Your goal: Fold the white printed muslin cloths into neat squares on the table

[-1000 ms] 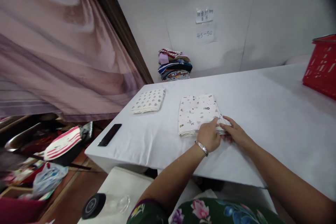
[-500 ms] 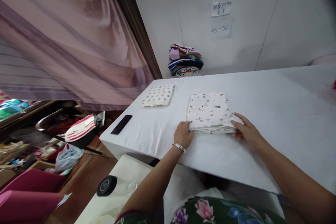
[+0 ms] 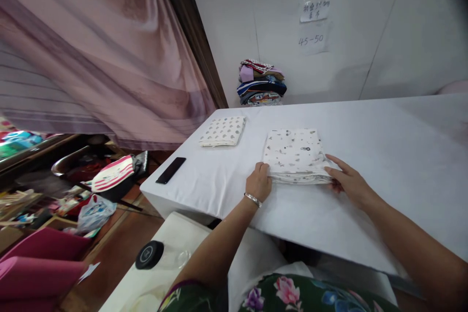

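Note:
A folded white cloth with small grey prints [image 3: 294, 153] lies on the white-covered table [image 3: 387, 156] in front of me. My left hand [image 3: 259, 180], with a silver bangle at the wrist, grips its near left corner, fingers closed on the edge. At the near right corner my right hand [image 3: 347, 180] pinches the layers, thumb on top and the other fingers partly hidden beneath. Several layers show along the cloth's near edge. Further left lies a second folded cloth with grey dots [image 3: 224, 131], touched by neither hand.
A black phone [image 3: 171, 170] rests by the table's left edge. Behind the table, a pile of folded fabrics [image 3: 261, 85] stands against the wall. Lower left, a white surface [image 3: 183, 229] holds a round black object [image 3: 149, 255]. A pink curtain [image 3: 109, 48] hangs at the left.
The view has shifted slightly. My left hand's fingers have moved a little up along the cloth's left corner; both hands stay on the cloth, which remains folded.

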`<action>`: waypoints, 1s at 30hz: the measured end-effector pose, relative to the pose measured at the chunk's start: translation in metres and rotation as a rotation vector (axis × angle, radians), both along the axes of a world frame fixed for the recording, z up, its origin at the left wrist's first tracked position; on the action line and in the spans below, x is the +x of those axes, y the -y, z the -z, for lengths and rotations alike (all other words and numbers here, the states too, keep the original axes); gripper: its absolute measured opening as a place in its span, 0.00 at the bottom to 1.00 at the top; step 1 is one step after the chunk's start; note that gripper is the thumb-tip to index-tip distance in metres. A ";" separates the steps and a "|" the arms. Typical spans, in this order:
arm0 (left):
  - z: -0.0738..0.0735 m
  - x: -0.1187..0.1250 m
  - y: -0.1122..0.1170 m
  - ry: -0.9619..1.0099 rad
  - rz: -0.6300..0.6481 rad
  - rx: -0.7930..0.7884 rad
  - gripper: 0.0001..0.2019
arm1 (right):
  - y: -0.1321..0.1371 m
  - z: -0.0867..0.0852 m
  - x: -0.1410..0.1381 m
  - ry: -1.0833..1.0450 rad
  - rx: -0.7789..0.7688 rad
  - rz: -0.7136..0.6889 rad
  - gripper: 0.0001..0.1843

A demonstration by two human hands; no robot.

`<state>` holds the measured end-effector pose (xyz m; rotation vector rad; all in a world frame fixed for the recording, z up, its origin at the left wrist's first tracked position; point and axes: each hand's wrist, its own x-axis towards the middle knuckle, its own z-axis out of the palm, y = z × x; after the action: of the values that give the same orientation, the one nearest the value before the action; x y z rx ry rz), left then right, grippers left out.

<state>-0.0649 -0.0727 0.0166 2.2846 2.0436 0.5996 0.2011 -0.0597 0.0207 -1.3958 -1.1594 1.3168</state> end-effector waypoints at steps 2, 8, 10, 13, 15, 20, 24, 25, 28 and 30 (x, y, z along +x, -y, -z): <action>-0.001 -0.003 -0.002 -0.005 -0.046 0.016 0.17 | 0.002 0.008 0.001 0.041 -0.001 -0.032 0.32; 0.004 -0.009 0.001 -0.076 -0.078 -0.088 0.15 | 0.007 0.021 0.000 0.185 -0.002 -0.114 0.32; 0.002 -0.010 0.004 -0.124 -0.079 -0.085 0.14 | 0.007 0.019 0.000 0.227 -0.010 -0.128 0.33; -0.004 -0.008 0.008 -0.202 0.000 -0.013 0.17 | 0.008 0.014 0.001 0.281 -0.011 -0.153 0.35; -0.008 -0.007 0.008 -0.251 0.110 0.050 0.19 | 0.008 0.011 0.001 0.316 -0.005 -0.178 0.35; -0.010 -0.013 -0.002 -0.298 0.223 0.006 0.13 | 0.009 0.010 0.000 0.394 0.028 -0.249 0.37; -0.004 -0.021 -0.005 -0.155 0.121 -0.056 0.15 | 0.011 0.013 -0.005 0.451 0.070 -0.251 0.35; -0.003 -0.022 -0.004 -0.129 0.112 -0.064 0.16 | 0.012 0.013 -0.006 0.477 0.077 -0.245 0.34; -0.002 -0.023 -0.001 -0.089 0.103 -0.080 0.18 | 0.013 0.016 -0.006 0.558 0.093 -0.221 0.32; -0.001 -0.024 0.001 -0.073 0.113 -0.068 0.19 | 0.013 0.018 -0.005 0.564 0.105 -0.208 0.29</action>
<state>-0.0889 -0.0733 0.0180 2.3970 1.9154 0.4394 0.1961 -0.0724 0.0026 -1.6560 -1.7600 1.0005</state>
